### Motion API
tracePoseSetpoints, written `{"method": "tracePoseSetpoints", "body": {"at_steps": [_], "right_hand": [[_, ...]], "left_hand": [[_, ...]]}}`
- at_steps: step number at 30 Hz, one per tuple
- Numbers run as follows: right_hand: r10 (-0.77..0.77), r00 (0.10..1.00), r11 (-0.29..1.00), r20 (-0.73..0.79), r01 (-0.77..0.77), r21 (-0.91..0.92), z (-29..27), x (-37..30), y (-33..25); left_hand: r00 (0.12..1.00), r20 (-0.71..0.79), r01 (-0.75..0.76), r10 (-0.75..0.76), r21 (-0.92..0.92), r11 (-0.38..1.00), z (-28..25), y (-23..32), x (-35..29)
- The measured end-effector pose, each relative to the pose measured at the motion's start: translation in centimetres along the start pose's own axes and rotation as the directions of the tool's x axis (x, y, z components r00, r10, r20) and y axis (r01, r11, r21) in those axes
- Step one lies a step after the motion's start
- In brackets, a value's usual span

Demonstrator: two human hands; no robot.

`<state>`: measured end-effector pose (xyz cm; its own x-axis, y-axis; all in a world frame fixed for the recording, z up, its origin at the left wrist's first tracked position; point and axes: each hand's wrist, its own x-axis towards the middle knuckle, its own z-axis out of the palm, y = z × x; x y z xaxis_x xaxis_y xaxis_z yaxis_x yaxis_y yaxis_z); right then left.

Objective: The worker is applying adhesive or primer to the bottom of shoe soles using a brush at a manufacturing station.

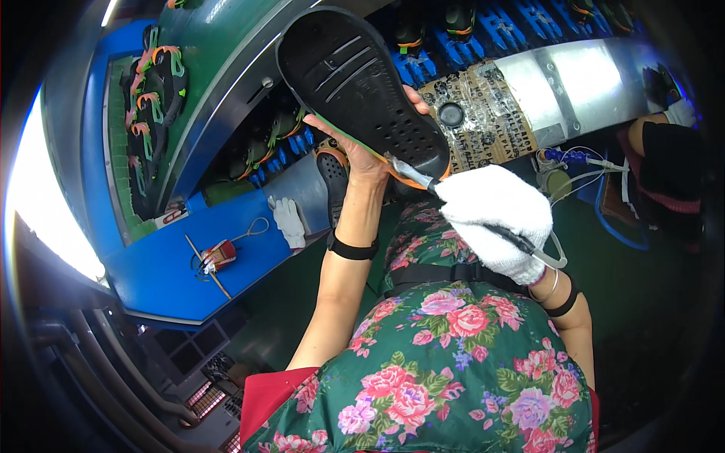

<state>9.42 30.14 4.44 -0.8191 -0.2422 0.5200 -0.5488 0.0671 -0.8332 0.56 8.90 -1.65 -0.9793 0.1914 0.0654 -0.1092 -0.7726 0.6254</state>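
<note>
My bare left hand (pixel 361 157) grips a large black shoe sole (pixel 366 83) from beneath and along its edge, with fingertips showing at its right side. The sole is tilted with one face toward me; it has slots at the wide end, small round holes at the near end, and an orange and green rim. My right hand (pixel 495 219), in a white knitted glove, is closed round a thin brush (pixel 415 175) with a pale tip, from which a grey tube loops. The brush tip meets the sole's near-left rim. Another dark sole (pixel 331 174) with holes stands behind my left forearm.
A metal ledge (pixel 521 83) partly covered in taped cardboard lies ahead, with blue racks (pixel 498 26) holding shoes beyond. On the left, a blue table (pixel 170 272) bears a white glove (pixel 288 221) and a red spool-like thing (pixel 219 255). Tubes (pixel 596 162) and another person's arm (pixel 642 136) are at right.
</note>
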Motion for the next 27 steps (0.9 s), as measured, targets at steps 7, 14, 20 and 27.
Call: {"method": "tracePoseSetpoints", "body": {"at_steps": [7, 14, 20, 27], "right_hand": [[0.15, 0.985, 0.963, -0.081, -0.127, 0.237, -0.2, -0.3, 0.7], [0.136, 0.987, 0.99, -0.088, -0.133, 0.035, -1.1, -0.9, 1.7], [0.098, 0.983, 0.974, 0.155, -0.127, 0.188, -2.1, -0.2, 2.0], [-0.22, 0.934, 0.96, 0.282, 0.258, -0.106, -1.3, -1.2, 2.7]], "left_hand": [[1.0, -0.004, 0.014, -0.014, -0.013, 1.0, 0.5, -0.8, 0.4], [0.994, 0.091, 0.058, -0.058, 0.007, 0.998, 0.1, -0.6, 1.0], [0.953, 0.216, 0.219, -0.212, -0.005, 0.976, 0.1, 0.0, 1.5], [0.855, 0.336, 0.411, -0.395, 0.025, 0.911, -0.3, -0.1, 1.8]]}}
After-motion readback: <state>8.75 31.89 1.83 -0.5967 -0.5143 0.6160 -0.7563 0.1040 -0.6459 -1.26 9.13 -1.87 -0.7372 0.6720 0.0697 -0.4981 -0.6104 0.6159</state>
